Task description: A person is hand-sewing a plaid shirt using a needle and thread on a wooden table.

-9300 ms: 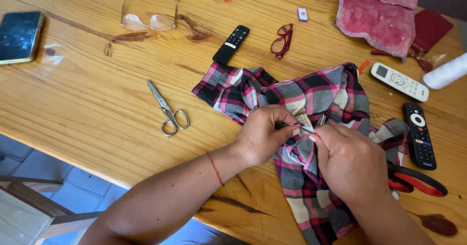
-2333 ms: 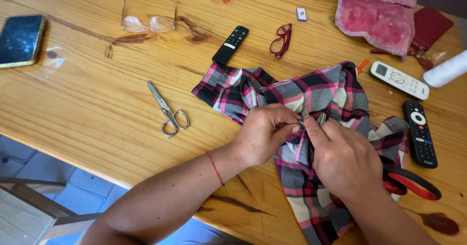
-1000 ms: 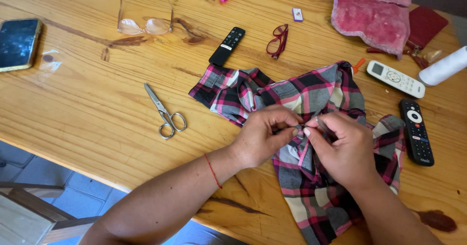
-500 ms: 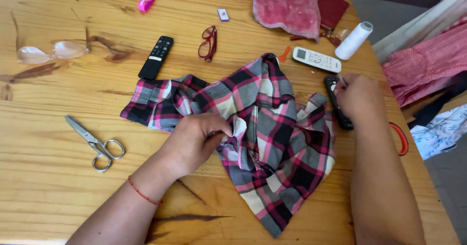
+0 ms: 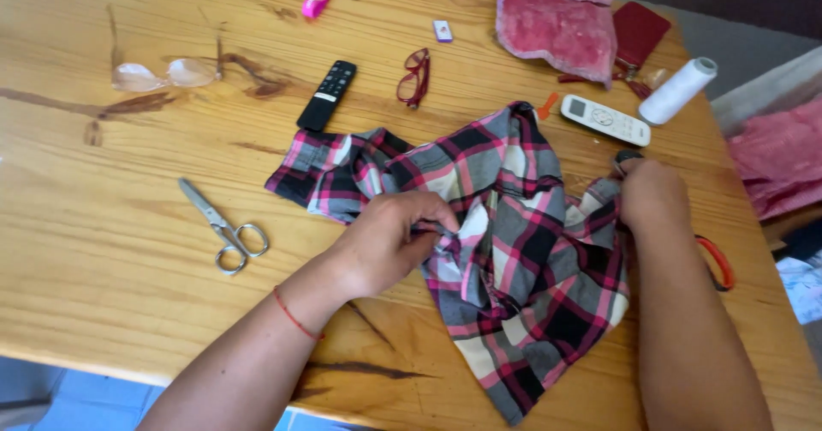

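Two bare hands are working over a wooden table (image 5: 111,251), and both are meeting a crumpled plaid shirt (image 5: 505,251) that is lying near the table's middle, toward the front edge. The left hand (image 5: 390,243) is resting on the shirt's left half with its fingers curled in and pressed together, pinching a fold of the pale inner fabric between thumb and fingertips; a thin red thread bracelet (image 5: 295,315) is circling that wrist. The right hand (image 5: 652,196) is sitting at the shirt's right edge with its fingers bent down and closed; it is covering the top of a small dark object that is peeking out just above the knuckles, but whether it is gripping that object or only lying over it cannot be told.

The shirt is soft woven cloth in grey, black, pink and cream checks, bunched into ridges, with one corner trailing toward the near edge. No containers are showing in view.

Around it, metal scissors (image 5: 224,228) are lying well to the left of the left hand. A slim black remote (image 5: 326,95) and folded red-framed glasses (image 5: 415,77) are lying beyond the shirt, and clear glasses (image 5: 163,74) are sitting farther left. A white remote (image 5: 604,120) is lying just above the right hand, with a spool of white thread (image 5: 678,90) tipped beside it. Fuzzy pink fabric (image 5: 552,24) is heaped at the far edge next to a dark red wallet (image 5: 640,30). A red-and-black curved handle (image 5: 717,261) is showing just right of the right forearm.
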